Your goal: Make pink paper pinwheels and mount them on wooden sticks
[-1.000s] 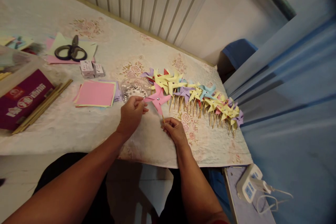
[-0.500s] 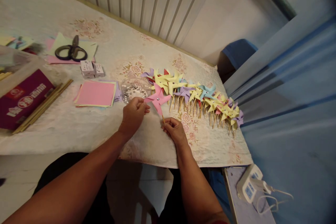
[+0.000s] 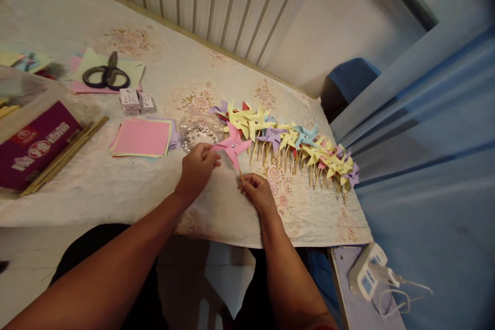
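Observation:
A pink paper pinwheel [image 3: 233,146] on a thin wooden stick faces up, with a silver pin at its centre. My right hand [image 3: 258,191] pinches the stick near its visible end below the blades. At the left blade's tip is my left hand [image 3: 199,167], fingers curled together against the paper. Just beyond it, a clear dish [image 3: 199,131] holds small metal pins. To the right, several finished pinwheels [image 3: 288,136] in yellow, purple, blue and red lie in a long overlapping row, sticks pointing toward me.
Stacked paper squares [image 3: 142,137] lie left of the dish, with small white boxes [image 3: 136,102] behind them. Black-handled scissors [image 3: 106,76] rest on more paper. Wooden sticks [image 3: 64,157] lean by a purple-labelled box [image 3: 36,147]. A white power strip [image 3: 367,270] sits at lower right.
Almost nothing differs. Both hands keep their places at the pink pinwheel, and the view has shifted very slightly.

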Motion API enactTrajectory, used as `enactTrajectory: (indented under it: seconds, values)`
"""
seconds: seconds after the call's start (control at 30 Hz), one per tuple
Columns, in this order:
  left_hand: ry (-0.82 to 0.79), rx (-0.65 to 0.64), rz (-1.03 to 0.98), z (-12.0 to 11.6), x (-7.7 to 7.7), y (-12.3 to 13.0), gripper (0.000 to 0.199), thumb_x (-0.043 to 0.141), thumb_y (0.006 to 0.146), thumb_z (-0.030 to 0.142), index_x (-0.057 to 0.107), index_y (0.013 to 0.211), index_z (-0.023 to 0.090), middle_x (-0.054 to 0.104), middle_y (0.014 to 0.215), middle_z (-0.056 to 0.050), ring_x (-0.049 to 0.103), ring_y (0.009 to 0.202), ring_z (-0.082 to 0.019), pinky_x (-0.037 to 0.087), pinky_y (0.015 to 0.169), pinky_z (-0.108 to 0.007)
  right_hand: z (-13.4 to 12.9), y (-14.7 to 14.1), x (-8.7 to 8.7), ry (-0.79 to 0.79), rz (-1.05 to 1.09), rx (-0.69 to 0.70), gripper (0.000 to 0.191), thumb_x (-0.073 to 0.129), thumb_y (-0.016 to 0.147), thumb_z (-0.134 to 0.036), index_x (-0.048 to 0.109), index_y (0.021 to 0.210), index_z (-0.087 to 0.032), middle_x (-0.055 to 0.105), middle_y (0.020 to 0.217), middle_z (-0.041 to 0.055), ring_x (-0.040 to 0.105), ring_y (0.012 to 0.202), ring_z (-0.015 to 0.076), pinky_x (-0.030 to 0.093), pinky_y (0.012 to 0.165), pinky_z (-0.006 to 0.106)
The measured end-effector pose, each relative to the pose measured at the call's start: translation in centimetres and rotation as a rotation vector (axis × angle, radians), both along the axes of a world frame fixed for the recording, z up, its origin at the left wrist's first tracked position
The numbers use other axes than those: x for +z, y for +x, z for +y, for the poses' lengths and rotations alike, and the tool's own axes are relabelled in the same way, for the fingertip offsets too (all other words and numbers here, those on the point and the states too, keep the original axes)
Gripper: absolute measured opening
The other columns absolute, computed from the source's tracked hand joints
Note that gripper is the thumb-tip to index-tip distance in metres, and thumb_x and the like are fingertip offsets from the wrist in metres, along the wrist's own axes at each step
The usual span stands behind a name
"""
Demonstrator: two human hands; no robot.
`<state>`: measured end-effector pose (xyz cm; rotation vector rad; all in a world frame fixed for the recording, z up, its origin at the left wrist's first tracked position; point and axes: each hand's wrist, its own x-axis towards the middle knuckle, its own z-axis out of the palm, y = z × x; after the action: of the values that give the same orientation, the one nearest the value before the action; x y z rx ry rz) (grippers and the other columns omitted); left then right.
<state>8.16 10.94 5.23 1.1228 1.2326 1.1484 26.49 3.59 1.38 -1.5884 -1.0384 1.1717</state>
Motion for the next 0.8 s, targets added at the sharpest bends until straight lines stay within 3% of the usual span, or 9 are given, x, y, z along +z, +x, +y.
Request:
enactTrajectory:
  seconds: [0.37, 0.8]
  values:
    - [0.031, 0.046, -0.014, 0.26, -0.2, -0.13, 0.017, 0.058, 0.082, 0.026, 0.061, 0.097, 0.017, 0.072, 0.081, -0.002, 0.07, 0.067, -0.014, 0.056, 0.067, -0.028, 0.04, -0.03, -0.04, -0.001, 0.027, 0.006, 0.018, 0.069, 0.067, -0.033, 0.069, 0.079, -0.019, 0.062, 0.059, -0.0033, 0.045, 0.046, 0.0081, 0.028, 0.044, 0.02]
    - [0.034, 0.046, -0.013, 0.4, -0.06, 0.0, 0.016, 0.054, 0.083, 0.021, 0.063, 0.096, 0.016, 0.07, 0.07, 0.0, 0.071, 0.066, -0.015, 0.055, 0.063, -0.026, 0.06, -0.07, -0.14, -0.01, 0.001, 0.004, 0.02, 0.069, 0.067, -0.035, 0.07, 0.08, -0.02, 0.061, 0.059, -0.0035, 0.045, 0.048, 0.0089, 0.029, 0.045, 0.021]
